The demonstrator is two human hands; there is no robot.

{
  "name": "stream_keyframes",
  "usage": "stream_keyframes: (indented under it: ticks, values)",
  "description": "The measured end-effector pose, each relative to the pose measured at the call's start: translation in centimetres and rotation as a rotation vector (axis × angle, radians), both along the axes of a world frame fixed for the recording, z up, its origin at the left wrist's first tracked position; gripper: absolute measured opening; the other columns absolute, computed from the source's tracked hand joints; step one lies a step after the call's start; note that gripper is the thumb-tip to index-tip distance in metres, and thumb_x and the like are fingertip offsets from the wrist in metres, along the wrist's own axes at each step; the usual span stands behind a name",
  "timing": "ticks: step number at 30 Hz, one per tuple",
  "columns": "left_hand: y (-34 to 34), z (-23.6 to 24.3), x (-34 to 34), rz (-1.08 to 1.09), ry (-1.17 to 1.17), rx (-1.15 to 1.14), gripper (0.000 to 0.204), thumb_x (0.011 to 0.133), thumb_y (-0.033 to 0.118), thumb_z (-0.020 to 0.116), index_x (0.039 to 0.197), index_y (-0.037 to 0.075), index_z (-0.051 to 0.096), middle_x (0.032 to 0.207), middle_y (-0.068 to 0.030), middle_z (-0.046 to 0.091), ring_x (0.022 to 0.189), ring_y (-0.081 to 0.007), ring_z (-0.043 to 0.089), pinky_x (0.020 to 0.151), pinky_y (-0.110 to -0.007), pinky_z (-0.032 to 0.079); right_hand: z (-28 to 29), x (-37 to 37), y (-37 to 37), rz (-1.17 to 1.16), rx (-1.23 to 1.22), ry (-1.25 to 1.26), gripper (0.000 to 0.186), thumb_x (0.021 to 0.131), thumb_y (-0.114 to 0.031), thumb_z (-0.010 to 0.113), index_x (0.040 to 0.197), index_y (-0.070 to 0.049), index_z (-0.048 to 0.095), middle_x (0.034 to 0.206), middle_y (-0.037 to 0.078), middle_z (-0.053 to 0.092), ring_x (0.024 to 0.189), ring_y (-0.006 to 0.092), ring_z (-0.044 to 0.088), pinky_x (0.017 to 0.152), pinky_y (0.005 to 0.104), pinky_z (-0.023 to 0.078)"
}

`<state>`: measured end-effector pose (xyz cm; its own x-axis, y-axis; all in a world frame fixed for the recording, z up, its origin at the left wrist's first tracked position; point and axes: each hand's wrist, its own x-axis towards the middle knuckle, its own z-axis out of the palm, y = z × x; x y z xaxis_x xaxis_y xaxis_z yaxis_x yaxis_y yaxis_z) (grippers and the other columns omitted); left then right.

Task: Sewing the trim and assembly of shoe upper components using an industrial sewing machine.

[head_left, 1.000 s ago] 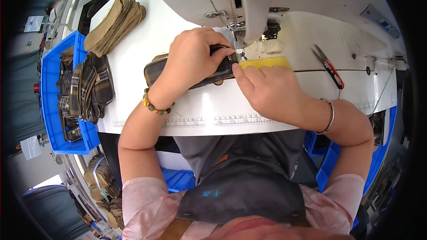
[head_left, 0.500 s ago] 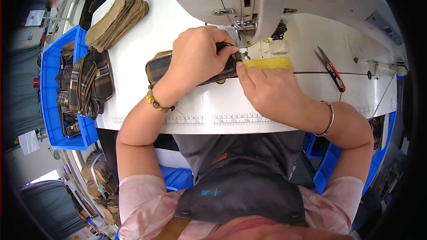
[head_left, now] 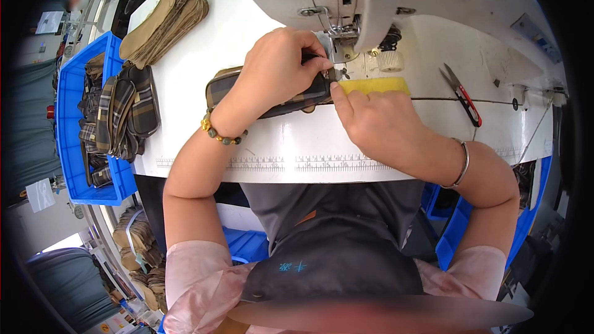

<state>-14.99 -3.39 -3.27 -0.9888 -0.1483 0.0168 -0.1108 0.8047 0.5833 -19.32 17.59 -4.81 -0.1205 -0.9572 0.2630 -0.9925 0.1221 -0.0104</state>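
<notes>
The plaid pouch (head_left: 303, 98) lies on the bench (head_left: 297, 139), its right end close under the working end of the sewing machine (head_left: 368, 0). The left hand (head_left: 278, 62) arches over it, thumb and forefinger pinched together on the edge of that end. The right hand (head_left: 383, 117) sets one fingertip against the same end; its other fingers are curled by the yellow strip (head_left: 378, 85), and whether that grip closes on anything I cannot tell.

As for progress, the pouch looks mostly made up: it has its shape, and a zip (head_left: 228, 73) runs along its upper edge. The right end seems to be the part being worked. Fingers hide most of it, so whether it is stitched, and how much is left, does not show.

To the right lie red-handled snips (head_left: 463, 96), well apart from both hands. Out left are a stack of brown pieces (head_left: 164, 28) and a blue bin (head_left: 71, 117) with similar plaid pouches (head_left: 127, 108) piled in and over its edge; whether those are finished is unclear.
</notes>
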Motion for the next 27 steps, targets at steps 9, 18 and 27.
stream_keyframes:
  ticks: [9,18,27]
  values:
    - [-0.4,-0.1,-1.0,0.059,0.060,-0.034,0.010,0.079,0.014,0.077,0.086,0.007,0.076,0.071,-0.0108,0.070,0.063,-0.0265,0.064,0.061,-0.037,0.050,-0.5,-1.4,-1.3,-0.060,-0.011,0.046,0.042,0.079,-0.012,0.061,0.119,0.002,0.067,0.069,0.003,0.060,0.050,0.0163,0.059,0.043,0.0317,0.043]
    - [-2.0,-1.2,-3.0,-0.071,0.171,-0.207,0.017,0.081,0.015,0.076,0.096,0.008,0.075,0.085,-0.0100,0.073,0.079,-0.0290,0.068,0.071,-0.039,0.054,-1.2,-3.3,-2.2,-0.069,-0.202,0.034,0.005,0.073,-0.009,0.065,0.076,-0.006,0.069,0.058,0.006,0.062,0.053,0.0207,0.066,0.047,0.0333,0.050]
    - [-2.0,-1.0,-3.7,-0.095,0.130,-0.206,0.023,0.080,0.013,0.076,0.102,0.006,0.072,0.094,-0.0110,0.073,0.088,-0.0300,0.069,0.076,-0.039,0.055,-1.4,-3.4,-2.1,-0.094,-0.201,0.008,0.004,0.071,-0.008,0.067,0.073,-0.006,0.070,0.057,0.007,0.061,0.054,0.0220,0.066,0.048,0.0339,0.051]
